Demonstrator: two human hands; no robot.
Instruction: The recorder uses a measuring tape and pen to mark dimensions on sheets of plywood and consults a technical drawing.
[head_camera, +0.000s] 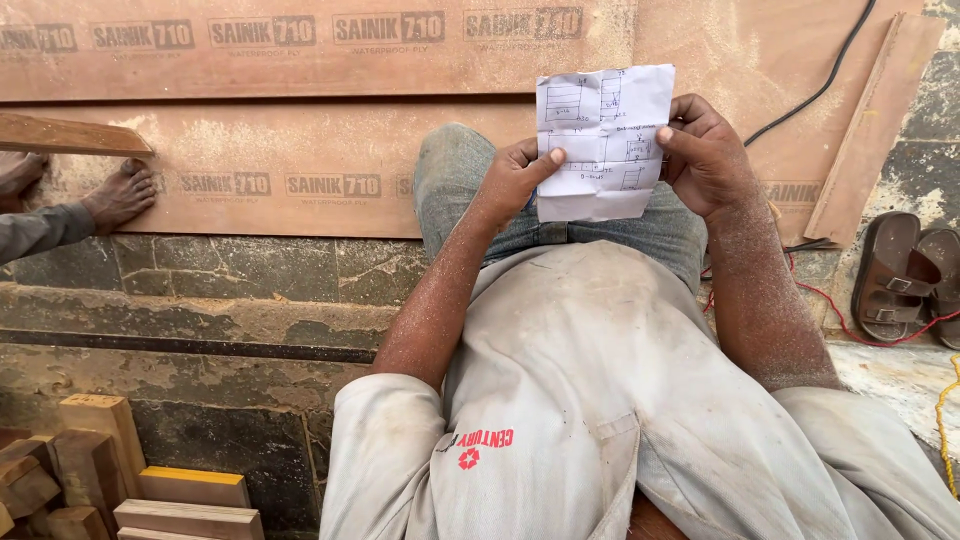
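A creased white sheet of paper (603, 140) with small hand-drawn sketches and notes is held up over my knee. My left hand (513, 178) pinches its left edge, thumb on the front. My right hand (706, 152) grips its right edge, thumb pressed on the paper. Both forearms are dusted with sawdust. My lap in grey jeans and a pale work shirt fills the lower middle.
Large plywood sheets (300, 130) lie on the floor ahead. Another person's foot (120, 195) rests on the ply at left, under a wooden strip (70, 135). Brown sandals (905, 275) sit at right, near black, red and yellow cables (830, 305). Wood offcuts (110, 470) pile at bottom left.
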